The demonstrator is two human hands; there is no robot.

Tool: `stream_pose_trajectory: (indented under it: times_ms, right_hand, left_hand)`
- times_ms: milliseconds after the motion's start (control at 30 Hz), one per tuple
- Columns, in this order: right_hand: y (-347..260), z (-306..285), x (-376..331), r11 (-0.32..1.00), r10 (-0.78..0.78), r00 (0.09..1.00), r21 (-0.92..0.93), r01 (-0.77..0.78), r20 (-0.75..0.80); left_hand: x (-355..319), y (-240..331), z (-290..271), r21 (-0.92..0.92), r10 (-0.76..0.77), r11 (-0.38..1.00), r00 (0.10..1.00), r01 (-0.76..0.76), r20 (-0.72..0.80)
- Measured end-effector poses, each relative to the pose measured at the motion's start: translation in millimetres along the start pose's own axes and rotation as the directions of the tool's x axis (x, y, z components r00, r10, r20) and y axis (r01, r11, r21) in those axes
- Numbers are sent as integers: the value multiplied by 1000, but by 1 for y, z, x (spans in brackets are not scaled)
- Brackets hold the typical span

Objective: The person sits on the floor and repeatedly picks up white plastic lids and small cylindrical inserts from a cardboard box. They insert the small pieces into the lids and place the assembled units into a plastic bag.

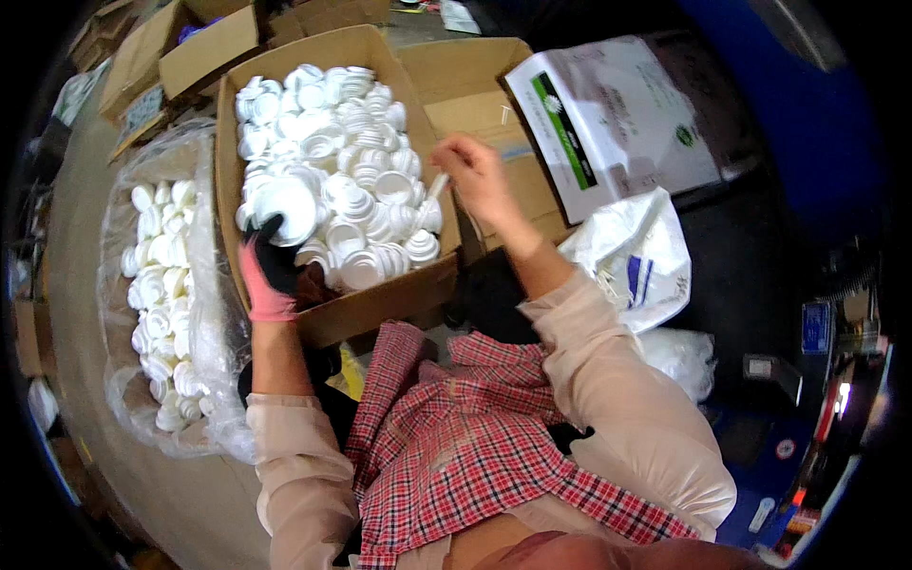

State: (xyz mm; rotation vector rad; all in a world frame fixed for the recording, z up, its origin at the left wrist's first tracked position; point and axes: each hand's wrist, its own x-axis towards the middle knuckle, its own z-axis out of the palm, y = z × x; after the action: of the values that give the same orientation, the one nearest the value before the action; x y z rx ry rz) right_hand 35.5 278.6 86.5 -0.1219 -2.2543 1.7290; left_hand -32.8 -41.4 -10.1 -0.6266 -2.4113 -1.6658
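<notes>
My left hand point(270, 271), in a pink and black glove, is closed on the near edge of a large round white plastic lid point(287, 211). The lid lies over a heap of smaller round white plastic caps point(353, 204) with stepped rings, which fills an open cardboard box point(380, 309). My right hand point(472, 176) is bare and hovers over the box's right wall. Its thumb and fingers are pinched together at a thin white strip point(438, 185); the kind of piece is too small to tell.
Left of the box stands a plastic-lined container of off-white caps point(163, 294). To the right are an open carton point(537, 180), a flat printed white sack point(617, 123) and an open white bag point(641, 252). More cardboard boxes point(180, 57) stand at the far left.
</notes>
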Motion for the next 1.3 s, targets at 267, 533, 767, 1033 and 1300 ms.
stream_pose_trajectory:
  times_ms: [267, 533, 767, 1033, 1300]
  right_hand:
    - [54, -293, -164, 334, 234, 930, -875, -351, -284]
    - [6, -73, -65, 721, 113, 940, -677, 145, 322]
    - [87, 108, -17, 521, 500, 600, -770, 368, 624]
    - [115, 151, -26, 552, 214, 777, -730, 403, 592]
    - [167, 252, -46, 661, -164, 645, -402, 634, 746]
  left_hand:
    - [20, 74, -23, -981, -315, -47, 929, 188, 193]
    - [18, 87, -48, -865, 171, -454, 974, 213, 150]
    - [27, 88, -45, -730, -145, 672, 989, 127, 39]
    - [19, 53, -70, -982, -272, -183, 958, 36, 86]
    - [22, 59, -70, -996, -343, -77, 937, 41, 65]
